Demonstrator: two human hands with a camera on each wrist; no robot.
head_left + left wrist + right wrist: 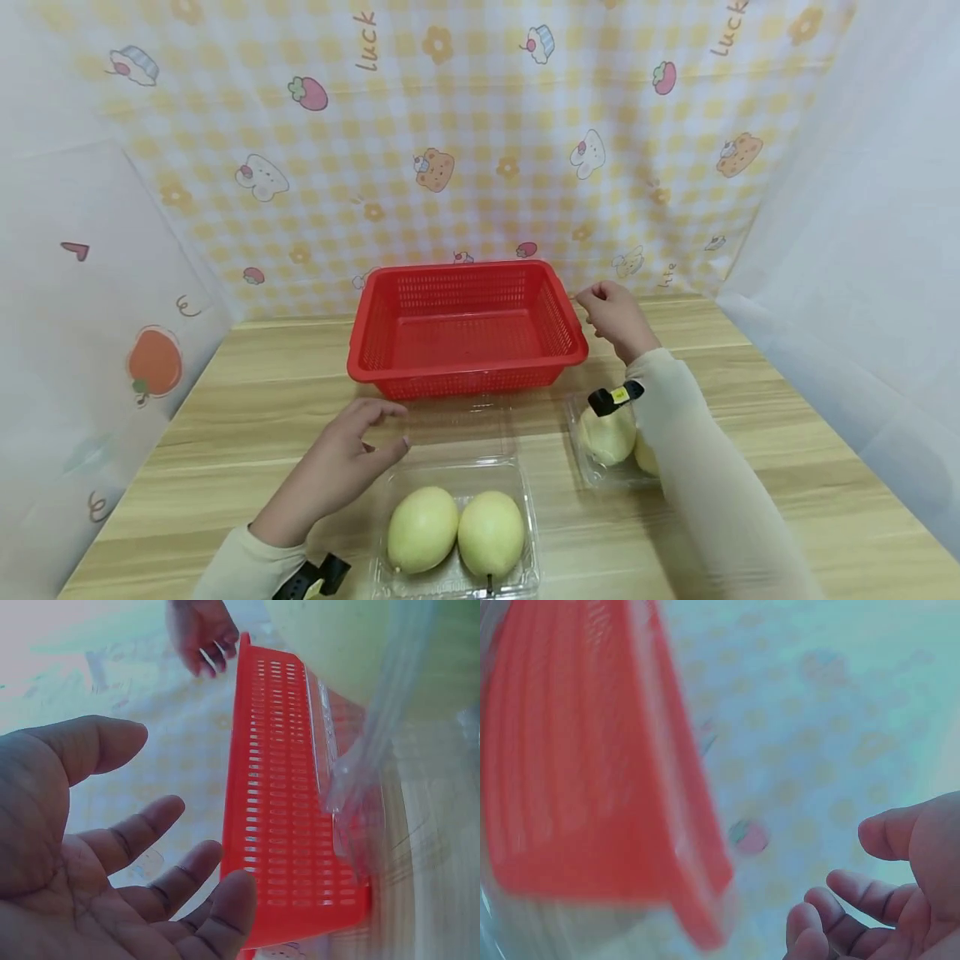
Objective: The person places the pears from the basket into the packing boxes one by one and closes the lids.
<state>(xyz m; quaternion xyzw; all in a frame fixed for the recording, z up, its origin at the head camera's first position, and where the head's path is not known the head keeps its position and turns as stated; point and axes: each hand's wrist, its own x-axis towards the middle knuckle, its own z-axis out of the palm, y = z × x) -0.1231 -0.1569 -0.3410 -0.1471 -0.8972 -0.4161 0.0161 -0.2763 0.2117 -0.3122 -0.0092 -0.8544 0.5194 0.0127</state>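
At the near edge of the wooden table (247, 375) sits an open clear clamshell tray (525, 533) holding two pale yellow-green pears (422, 528), its lid folded back toward the red perforated basket (465, 327). Left hand (341, 467) hovers just beside the tray's left wall, fingers loosely spread, holding nothing. Right hand (615, 317) is raised by the basket's right rim, fingers relaxed and partly curled, also holding nothing (the wrist view is blurred but shows nothing in the hand). A second clamshell with pears (606, 437) lies under the right forearm, partly hidden.

Judgement: a pear is best cupped from above with the whole hand, not pinched. Clearance over the basket is open; the raised lid and the basket's front rim are the edges to avoid.
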